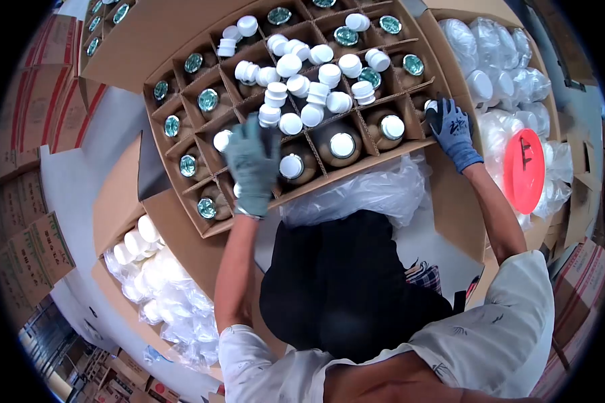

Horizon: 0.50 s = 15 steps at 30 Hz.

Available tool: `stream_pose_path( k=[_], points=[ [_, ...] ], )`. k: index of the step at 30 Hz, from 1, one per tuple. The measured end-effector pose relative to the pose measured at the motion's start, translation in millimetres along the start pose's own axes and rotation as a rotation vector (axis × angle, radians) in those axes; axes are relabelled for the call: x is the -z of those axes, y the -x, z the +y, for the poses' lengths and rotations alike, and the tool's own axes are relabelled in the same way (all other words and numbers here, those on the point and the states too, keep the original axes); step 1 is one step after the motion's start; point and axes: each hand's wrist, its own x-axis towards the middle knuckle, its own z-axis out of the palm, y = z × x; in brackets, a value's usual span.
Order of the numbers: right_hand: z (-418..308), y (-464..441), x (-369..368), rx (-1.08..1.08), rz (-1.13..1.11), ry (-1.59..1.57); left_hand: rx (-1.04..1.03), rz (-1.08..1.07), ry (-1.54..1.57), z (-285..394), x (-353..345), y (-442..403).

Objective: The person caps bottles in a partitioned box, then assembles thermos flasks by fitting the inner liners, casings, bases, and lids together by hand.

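Observation:
A cardboard box with card dividers holds several bottles in its compartments. Some bottles wear shiny green seals; in the front row several have white caps, such as the bottle near the middle. Loose white caps lie heaped over the central dividers. My left hand, in a grey-green glove, is over the front left compartments beside a white-capped bottle; its fingers are blurred. At the front right corner compartment, my right hand, in a blue-grey glove, has its fingers on a white cap.
An open carton with bagged white caps stands at the lower left. Another carton with bagged caps is at the right, a red oval lid-like piece on it. Clear plastic film lies before my knees. Stacked cartons stand left.

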Motion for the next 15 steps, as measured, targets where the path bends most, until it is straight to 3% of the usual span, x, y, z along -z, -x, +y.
stream_pose_path(
  k=[3, 7, 9, 12, 13, 14, 15],
  points=[
    [-8, -1, 1, -0.035, -0.063, 0.033, -0.085, -0.087, -0.137, 31, -28, 6],
    [-2, -34, 19, -0.063, -0.277, 0.027, -0.055, -0.214, -0.072, 29, -31, -14],
    [-17, -44, 42, -0.017, -0.425, 0.132, -0.080, -0.122, -0.044, 27, -19, -8],
    [-65, -43, 71, 0.214, -0.019, -0.026, 0.065, -0.027, -0.004, 10, 25, 4],
    [-85, -43, 76, 0.288, 0.005, -0.232, -0.047, 0.217, -0.056, -24, 26, 10],
    [-102, -45, 66, 0.434, 0.116, -0.398, 0.154, 0.168, -0.084, -45, 37, 17],
    [-119, -50, 57, 0.504, 0.130, -0.423, 0.218, 0.185, -0.179, -75, 40, 20]
  ],
)
